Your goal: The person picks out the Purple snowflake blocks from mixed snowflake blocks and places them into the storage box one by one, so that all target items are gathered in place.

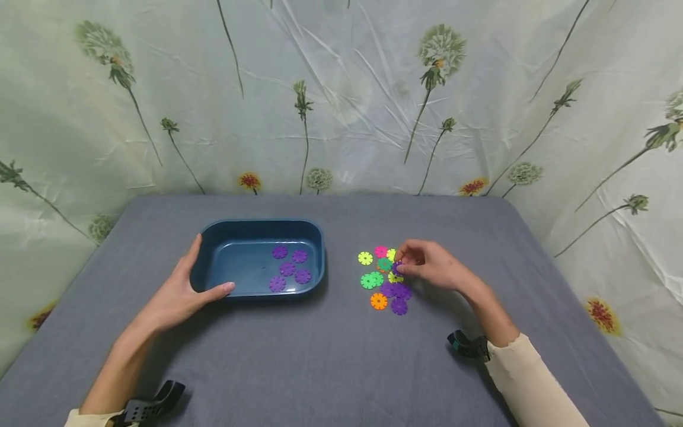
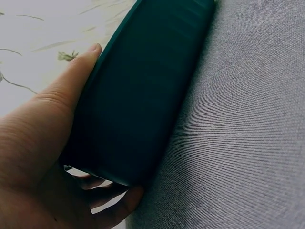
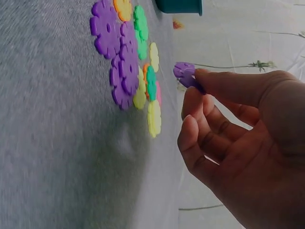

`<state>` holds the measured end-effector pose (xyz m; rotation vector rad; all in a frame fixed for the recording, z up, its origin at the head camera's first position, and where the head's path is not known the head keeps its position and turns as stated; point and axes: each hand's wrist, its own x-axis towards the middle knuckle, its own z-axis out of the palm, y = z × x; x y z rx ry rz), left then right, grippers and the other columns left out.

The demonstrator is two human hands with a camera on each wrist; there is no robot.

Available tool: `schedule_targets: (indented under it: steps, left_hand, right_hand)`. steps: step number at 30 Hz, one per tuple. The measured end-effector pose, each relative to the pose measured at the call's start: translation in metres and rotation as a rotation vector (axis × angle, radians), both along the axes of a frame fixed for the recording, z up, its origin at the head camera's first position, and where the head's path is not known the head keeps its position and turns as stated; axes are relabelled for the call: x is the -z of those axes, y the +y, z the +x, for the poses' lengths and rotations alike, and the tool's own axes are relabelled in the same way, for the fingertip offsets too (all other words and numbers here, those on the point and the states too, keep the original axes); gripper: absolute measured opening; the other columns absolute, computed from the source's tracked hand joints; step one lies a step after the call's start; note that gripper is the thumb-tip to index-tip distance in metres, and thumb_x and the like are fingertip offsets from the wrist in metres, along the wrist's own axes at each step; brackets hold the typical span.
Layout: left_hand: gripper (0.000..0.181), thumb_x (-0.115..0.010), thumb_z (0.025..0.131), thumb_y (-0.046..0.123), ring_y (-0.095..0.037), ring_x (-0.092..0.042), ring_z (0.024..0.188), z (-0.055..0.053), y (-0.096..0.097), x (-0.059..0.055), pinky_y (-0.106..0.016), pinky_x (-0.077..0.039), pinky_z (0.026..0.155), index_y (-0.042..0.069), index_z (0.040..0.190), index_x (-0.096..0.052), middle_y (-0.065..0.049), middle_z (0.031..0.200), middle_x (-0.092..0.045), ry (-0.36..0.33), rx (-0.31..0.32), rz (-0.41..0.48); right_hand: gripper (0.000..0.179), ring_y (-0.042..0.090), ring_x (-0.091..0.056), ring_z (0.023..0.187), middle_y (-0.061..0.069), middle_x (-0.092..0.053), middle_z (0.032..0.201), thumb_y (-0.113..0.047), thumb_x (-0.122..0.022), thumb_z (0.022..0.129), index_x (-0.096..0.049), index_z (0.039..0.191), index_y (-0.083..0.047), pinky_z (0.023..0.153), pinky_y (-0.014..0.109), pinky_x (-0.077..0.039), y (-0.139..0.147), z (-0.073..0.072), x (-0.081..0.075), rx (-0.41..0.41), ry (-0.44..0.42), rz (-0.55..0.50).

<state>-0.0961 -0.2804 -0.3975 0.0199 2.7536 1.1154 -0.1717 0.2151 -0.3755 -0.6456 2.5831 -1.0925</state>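
Observation:
My left hand (image 1: 178,296) holds the left end of a blue plastic basin (image 1: 235,267), thumb along the near side and fingers around the end. Several purple notched discs (image 1: 287,269) lie in the basin's right half. Over the pile to the right, my right hand (image 1: 440,268) pinches one purple notched disc (image 3: 185,72) between thumb and fingers, raised above the cloth. Beneath and beside that hand lie more purple discs (image 1: 399,306), green discs (image 1: 368,280), yellow discs (image 1: 365,258), an orange disc (image 1: 379,301) and a pink disc (image 1: 381,252), some overlapping.
A grey cloth (image 1: 320,367) covers the table, with its far edge just behind the basin. A pale curtain (image 1: 352,71) printed with dandelions hangs behind and at the sides. Dark straps (image 1: 155,406) are on both wrists.

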Motion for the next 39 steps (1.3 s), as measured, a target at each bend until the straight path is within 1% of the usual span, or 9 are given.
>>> schedule_targets:
  steps: [7,15,19,24,28,31,36,39]
  left_hand:
    - [0.127,-0.078,0.089,0.052,-0.061,-0.006,0.156,-0.002,0.002,-0.002,-0.082,-0.022,0.112,0.024,0.165,0.021,-0.031,0.172,0.008,0.002,-0.003,-0.008]
    - [0.129,-0.078,0.089,0.052,-0.062,-0.007,0.155,-0.004,0.003,-0.005,-0.081,-0.023,0.112,0.023,0.165,0.021,-0.034,0.171,0.006,-0.002,0.003,-0.023]
    - [0.129,-0.078,0.088,0.053,-0.061,-0.007,0.155,-0.005,0.003,-0.006,-0.081,-0.023,0.112,0.023,0.165,0.021,-0.033,0.172,0.006,-0.010,0.012,-0.032]
    - [0.130,-0.078,0.088,0.053,-0.063,-0.006,0.155,-0.006,0.002,-0.007,-0.082,-0.023,0.112,0.022,0.165,0.022,-0.033,0.171,0.007,-0.031,0.022,-0.038]
    - [0.131,-0.079,0.087,0.053,-0.064,-0.006,0.154,-0.005,0.001,-0.009,-0.082,-0.023,0.111,0.021,0.165,0.022,-0.034,0.171,0.008,-0.037,0.029,-0.037]
    - [0.132,-0.080,0.087,0.054,-0.063,-0.007,0.154,-0.005,0.001,-0.011,-0.082,-0.024,0.110,0.022,0.165,0.021,-0.032,0.172,0.008,-0.039,0.030,-0.035]
    - [0.133,-0.081,0.086,0.053,-0.063,-0.011,0.154,-0.006,0.002,-0.012,-0.082,-0.026,0.110,0.022,0.166,0.019,-0.031,0.173,0.006,-0.037,0.020,-0.027]
    - [0.134,-0.082,0.085,0.053,-0.065,-0.016,0.152,-0.006,0.002,-0.012,-0.081,-0.028,0.109,0.021,0.167,0.018,-0.034,0.172,0.002,-0.035,0.015,-0.033]
  right_hand:
    - [0.009,0.019,-0.060,0.081,0.007,-0.067,0.090,-0.008,-0.072,0.098,-0.069,0.107,-0.007,0.069,0.025,-0.050,-0.014,-0.005,0.000,0.008,0.010,-0.055]
    - [0.011,0.018,-0.062,0.082,0.010,-0.070,0.093,-0.009,-0.072,0.098,-0.070,0.108,-0.006,0.070,0.023,-0.053,-0.027,-0.012,0.000,0.021,0.043,-0.123]
    - [0.011,0.017,-0.063,0.081,0.011,-0.070,0.094,-0.008,-0.072,0.098,-0.070,0.108,-0.005,0.070,0.024,-0.054,-0.034,-0.012,0.000,0.026,0.029,-0.171]
    - [0.012,0.018,-0.064,0.083,0.012,-0.070,0.096,-0.007,-0.071,0.098,-0.070,0.109,-0.005,0.072,0.025,-0.055,-0.043,-0.011,0.002,0.021,0.019,-0.206]
    - [0.012,0.018,-0.065,0.083,0.012,-0.071,0.097,-0.008,-0.071,0.098,-0.070,0.110,-0.005,0.073,0.031,-0.058,-0.050,-0.011,0.003,0.021,0.027,-0.227]
    - [0.012,0.020,-0.065,0.083,0.012,-0.071,0.097,-0.008,-0.071,0.099,-0.070,0.110,-0.005,0.074,0.036,-0.059,-0.055,-0.010,0.003,0.022,0.024,-0.232]
    - [0.014,0.027,-0.067,0.088,0.012,-0.071,0.100,-0.011,-0.071,0.099,-0.071,0.112,-0.007,0.075,0.034,-0.058,-0.064,-0.011,0.003,0.019,0.028,-0.245]
    - [0.014,0.028,-0.067,0.089,0.012,-0.071,0.101,-0.012,-0.071,0.099,-0.071,0.112,-0.007,0.076,0.037,-0.059,-0.069,-0.012,0.003,0.018,0.033,-0.258]
